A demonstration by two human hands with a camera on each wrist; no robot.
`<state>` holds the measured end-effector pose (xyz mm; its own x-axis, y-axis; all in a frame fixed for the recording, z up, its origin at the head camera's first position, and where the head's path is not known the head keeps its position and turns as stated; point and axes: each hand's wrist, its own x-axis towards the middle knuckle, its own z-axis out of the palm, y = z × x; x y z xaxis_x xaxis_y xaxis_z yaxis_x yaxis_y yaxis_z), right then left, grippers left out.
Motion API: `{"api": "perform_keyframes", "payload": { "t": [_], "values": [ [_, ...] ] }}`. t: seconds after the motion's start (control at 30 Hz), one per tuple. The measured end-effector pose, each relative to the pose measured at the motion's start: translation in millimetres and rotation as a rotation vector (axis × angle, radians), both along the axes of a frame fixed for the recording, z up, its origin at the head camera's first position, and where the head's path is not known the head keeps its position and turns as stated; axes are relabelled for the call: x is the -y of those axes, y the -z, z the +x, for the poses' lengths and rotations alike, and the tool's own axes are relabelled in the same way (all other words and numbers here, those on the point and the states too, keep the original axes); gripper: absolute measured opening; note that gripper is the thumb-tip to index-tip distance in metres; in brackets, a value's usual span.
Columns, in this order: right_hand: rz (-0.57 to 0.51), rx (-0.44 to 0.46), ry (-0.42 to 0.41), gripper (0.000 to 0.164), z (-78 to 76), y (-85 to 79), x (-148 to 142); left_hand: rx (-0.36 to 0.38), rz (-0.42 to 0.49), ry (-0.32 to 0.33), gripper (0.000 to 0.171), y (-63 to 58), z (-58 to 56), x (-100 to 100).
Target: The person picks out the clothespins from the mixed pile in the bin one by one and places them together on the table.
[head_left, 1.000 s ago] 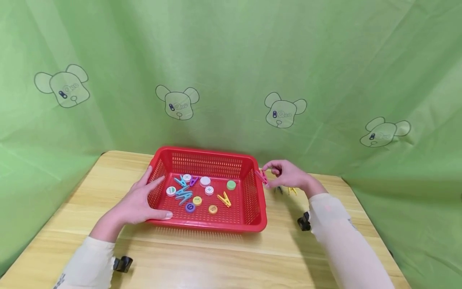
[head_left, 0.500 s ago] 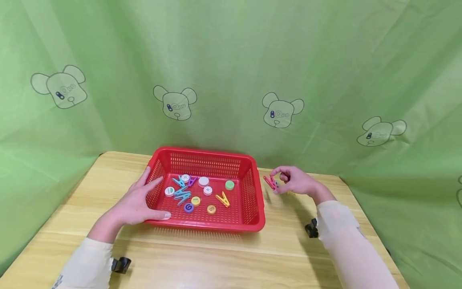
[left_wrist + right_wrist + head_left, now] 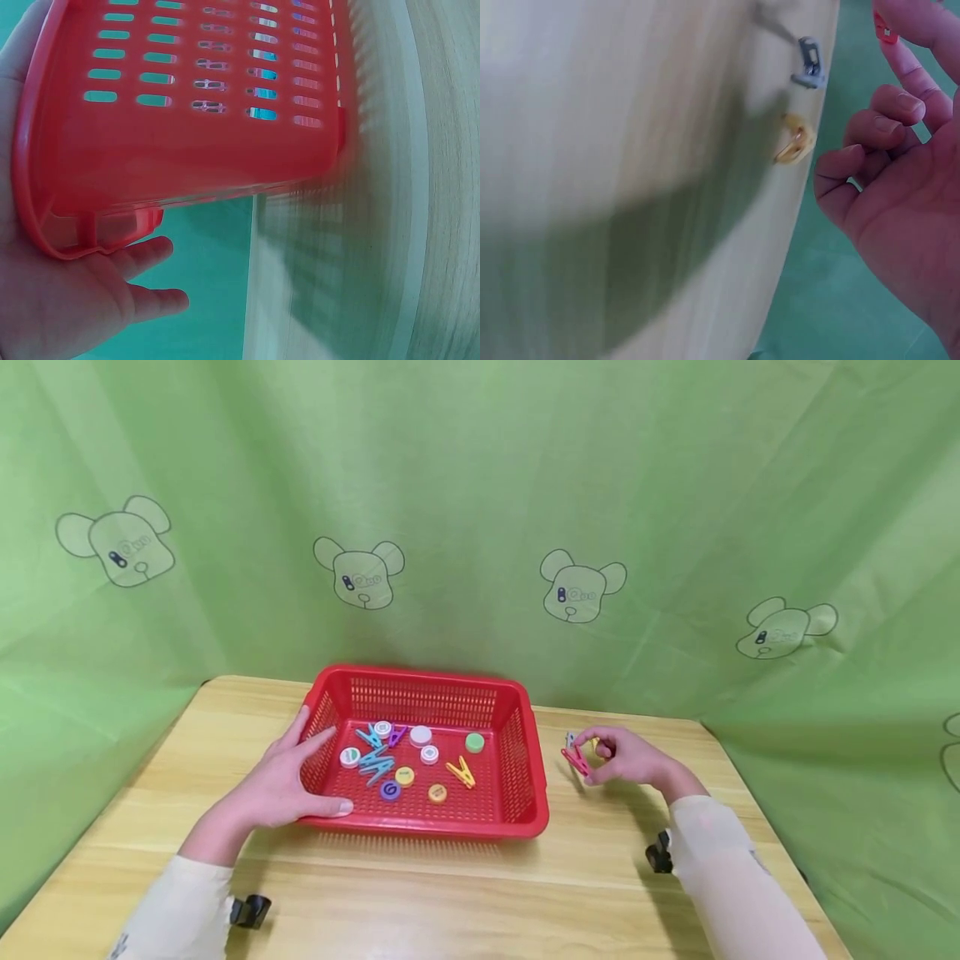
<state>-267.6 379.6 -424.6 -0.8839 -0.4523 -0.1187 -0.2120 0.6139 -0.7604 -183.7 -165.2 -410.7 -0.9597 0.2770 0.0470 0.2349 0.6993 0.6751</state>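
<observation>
Right hand (image 3: 628, 760) — fingers pinching pink plastic clothespin (image 3: 576, 762) — now farther from red rectangular plastic basket (image 3: 450, 828), so clothespin remains outside; left hand (image 3: 273, 783) fingers spread.

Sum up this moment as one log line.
left hand: touches red basket | right hand: pinches pink clip | pink clip: outside basket

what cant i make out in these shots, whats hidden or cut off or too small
Head view: most of the loose yellow clip, hidden by the right hand.
Head view: the print on the orange cap, too small to read.
Right wrist view: much of the pink-red clip, covered by the right hand.
Left wrist view: the basket's upper part, cut off by the top edge; its wall hides most contents.
</observation>
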Motion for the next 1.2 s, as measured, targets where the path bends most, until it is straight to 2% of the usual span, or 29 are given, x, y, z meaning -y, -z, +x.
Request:
{"api": "perform_keyframes", "payload": {
  "t": [0.3,0.53,0.83,1.2],
  "values": [
    [0.017,0.009,0.022,0.058,12.0,12.5,-18,0.012,0.013,0.003,0.115,-0.6,0.4,-1],
    [0.054,0.011,0.042,0.062,18.5,16.1,-32,0.012,0.007,0.000,0.114,-0.8,0.0,-1],
    [0.102,0.032,0.034,0.062,21.2,21.4,-53,0.007,0.002,0.000,0.114,0.0,0.5,-1],
    [0.071,0.090,0.088,0.063,22.4,29.0,-69,0.000,-0.003,0.005,0.113,-0.2,0.9,0]
  ]
}}
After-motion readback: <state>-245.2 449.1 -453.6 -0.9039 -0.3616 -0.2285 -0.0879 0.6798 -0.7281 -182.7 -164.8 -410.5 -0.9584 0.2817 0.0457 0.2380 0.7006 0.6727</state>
